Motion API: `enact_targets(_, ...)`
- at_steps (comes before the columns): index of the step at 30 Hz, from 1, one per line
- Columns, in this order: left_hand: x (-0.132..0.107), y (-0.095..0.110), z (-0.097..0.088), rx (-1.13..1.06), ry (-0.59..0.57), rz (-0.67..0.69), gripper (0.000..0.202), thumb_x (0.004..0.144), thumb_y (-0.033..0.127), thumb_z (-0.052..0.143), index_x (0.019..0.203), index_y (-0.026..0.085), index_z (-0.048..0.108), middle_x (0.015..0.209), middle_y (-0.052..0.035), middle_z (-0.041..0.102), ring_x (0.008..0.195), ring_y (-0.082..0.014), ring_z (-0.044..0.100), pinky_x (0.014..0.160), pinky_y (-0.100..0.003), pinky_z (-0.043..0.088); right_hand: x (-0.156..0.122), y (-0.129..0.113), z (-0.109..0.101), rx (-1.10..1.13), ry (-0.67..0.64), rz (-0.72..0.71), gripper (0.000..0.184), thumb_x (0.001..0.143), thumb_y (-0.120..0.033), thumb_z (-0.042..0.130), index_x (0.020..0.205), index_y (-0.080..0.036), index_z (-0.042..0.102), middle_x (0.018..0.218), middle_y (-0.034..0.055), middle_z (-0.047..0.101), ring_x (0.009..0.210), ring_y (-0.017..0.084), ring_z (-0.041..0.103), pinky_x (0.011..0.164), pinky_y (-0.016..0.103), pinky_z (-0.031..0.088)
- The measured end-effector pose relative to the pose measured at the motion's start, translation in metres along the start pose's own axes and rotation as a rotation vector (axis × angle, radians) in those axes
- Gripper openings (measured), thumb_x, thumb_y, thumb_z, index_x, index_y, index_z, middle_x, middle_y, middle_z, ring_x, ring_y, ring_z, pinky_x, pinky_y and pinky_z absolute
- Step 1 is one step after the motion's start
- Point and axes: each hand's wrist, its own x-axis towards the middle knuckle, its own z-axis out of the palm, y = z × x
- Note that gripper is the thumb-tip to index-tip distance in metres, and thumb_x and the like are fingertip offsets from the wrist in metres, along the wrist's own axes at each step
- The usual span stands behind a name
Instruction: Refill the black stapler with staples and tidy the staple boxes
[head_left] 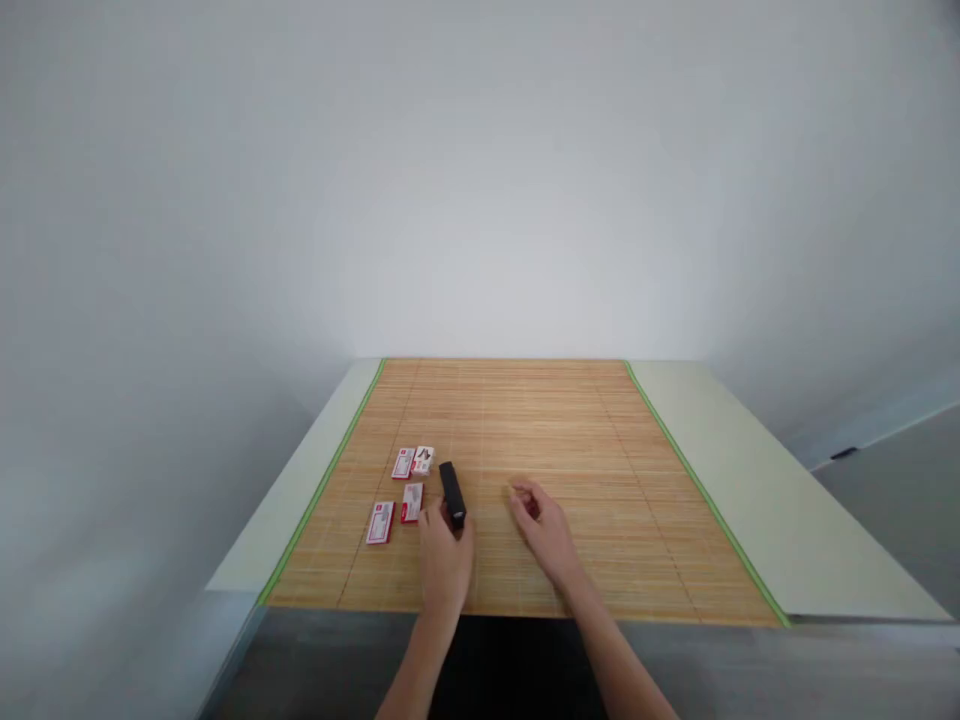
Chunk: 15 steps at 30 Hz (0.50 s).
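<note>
My left hand (445,560) is closed around the near end of a black stapler (451,490), which points away from me over the bamboo mat (525,420). My right hand (546,528) is a short way to the right, its thumb and fingertips brought together above the mat. Whatever may be between those fingertips is too small to make out. Just left of the stapler lie several small red-and-white boxes: a nearer box (380,522), a box close to my left hand (412,502), and two touching ones, a flat box (403,463) and a thicker box (423,460).
The mat has green edging (686,475) and covers the middle of a white table (750,480). White walls (480,180) rise behind the table and to both sides. The table's front edge lies just before my body.
</note>
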Motion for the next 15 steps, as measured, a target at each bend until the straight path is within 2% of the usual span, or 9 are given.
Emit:
enact_targets(2, -0.016, 0.009, 0.019, -0.145, -0.088, 0.001, 0.042, 0.095, 0.034, 0.063, 0.133, 0.018, 0.054, 0.119, -0.0121, 0.062, 0.101, -0.0254, 0.066, 0.090, -0.042, 0.055, 0.008, -0.007, 0.002, -0.034, -0.051, -0.074, 0.043, 0.095, -0.047, 0.063, 0.132, -0.025, 0.065, 0.108, 0.0063, 0.073, 0.097, 0.024, 0.068, 0.091, 0.039, 0.054)
enact_targets(4, -0.033, 0.021, 0.035, -0.298, -0.225, 0.046, 0.042, 0.096, 0.031, 0.059, 0.136, 0.019, 0.054, 0.117, -0.0122, 0.065, 0.094, -0.0235, 0.068, 0.086, -0.039, 0.056, 0.020, -0.014, 0.000, -0.112, -0.107, -0.166, 0.048, 0.090, -0.041, 0.071, 0.135, -0.026, 0.063, 0.121, 0.0079, 0.070, 0.111, 0.026, 0.064, 0.101, 0.043, 0.050)
enact_targets(6, -0.044, 0.029, 0.042, -0.366, -0.390, 0.148, 0.037, 0.097, 0.025, 0.054, 0.134, 0.021, 0.059, 0.115, -0.0112, 0.069, 0.097, -0.0243, 0.069, 0.086, -0.039, 0.057, 0.034, -0.018, -0.007, -0.207, -0.155, -0.228, 0.043, 0.088, -0.033, 0.074, 0.130, -0.026, 0.067, 0.123, 0.0083, 0.070, 0.115, 0.027, 0.062, 0.104, 0.044, 0.048)
enact_targets(7, -0.046, 0.031, 0.041, -0.344, -0.433, 0.215, 0.037, 0.098, 0.022, 0.052, 0.134, 0.024, 0.061, 0.118, -0.0105, 0.070, 0.102, -0.0253, 0.069, 0.090, -0.041, 0.057, 0.040, -0.019, -0.013, -0.248, -0.173, -0.247, 0.038, 0.087, -0.030, 0.074, 0.125, -0.026, 0.070, 0.120, 0.0082, 0.071, 0.113, 0.027, 0.063, 0.103, 0.044, 0.048)
enact_targets(9, -0.043, 0.031, 0.034, -0.201, -0.399, 0.348, 0.041, 0.099, 0.019, 0.047, 0.138, 0.028, 0.061, 0.129, -0.0089, 0.067, 0.118, -0.0272, 0.064, 0.102, -0.047, 0.052, 0.052, -0.018, -0.025, -0.305, -0.215, -0.283, 0.031, 0.089, -0.027, 0.073, 0.120, -0.026, 0.072, 0.116, 0.0076, 0.073, 0.111, 0.027, 0.063, 0.101, 0.044, 0.048)
enact_targets(11, -0.033, 0.026, 0.026, -0.019, -0.278, 0.441, 0.045, 0.101, 0.018, 0.044, 0.143, 0.028, 0.057, 0.142, -0.0087, 0.060, 0.132, -0.0288, 0.055, 0.113, -0.052, 0.044, 0.060, -0.015, -0.036, -0.318, -0.269, -0.319, 0.031, 0.090, -0.028, 0.072, 0.121, -0.027, 0.073, 0.116, 0.0069, 0.074, 0.111, 0.027, 0.064, 0.101, 0.044, 0.048)
enact_targets(13, -0.020, 0.022, 0.022, 0.125, -0.215, 0.502, 0.047, 0.102, 0.020, 0.044, 0.148, 0.026, 0.052, 0.151, -0.0096, 0.052, 0.140, -0.0307, 0.046, 0.117, -0.055, 0.039, 0.065, -0.012, -0.042, -0.302, -0.308, -0.344, 0.031, 0.092, -0.029, 0.071, 0.123, -0.028, 0.072, 0.119, 0.0065, 0.074, 0.114, 0.027, 0.064, 0.103, 0.044, 0.048)
enact_targets(15, -0.011, 0.021, 0.024, 0.220, -0.212, 0.553, 0.049, 0.103, 0.023, 0.045, 0.152, 0.024, 0.048, 0.158, -0.0096, 0.046, 0.145, -0.0317, 0.039, 0.120, -0.056, 0.035, 0.069, -0.010, -0.044, -0.281, -0.335, -0.356, 0.032, 0.093, -0.029, 0.071, 0.124, -0.028, 0.071, 0.123, 0.0065, 0.073, 0.116, 0.026, 0.064, 0.104, 0.044, 0.048)
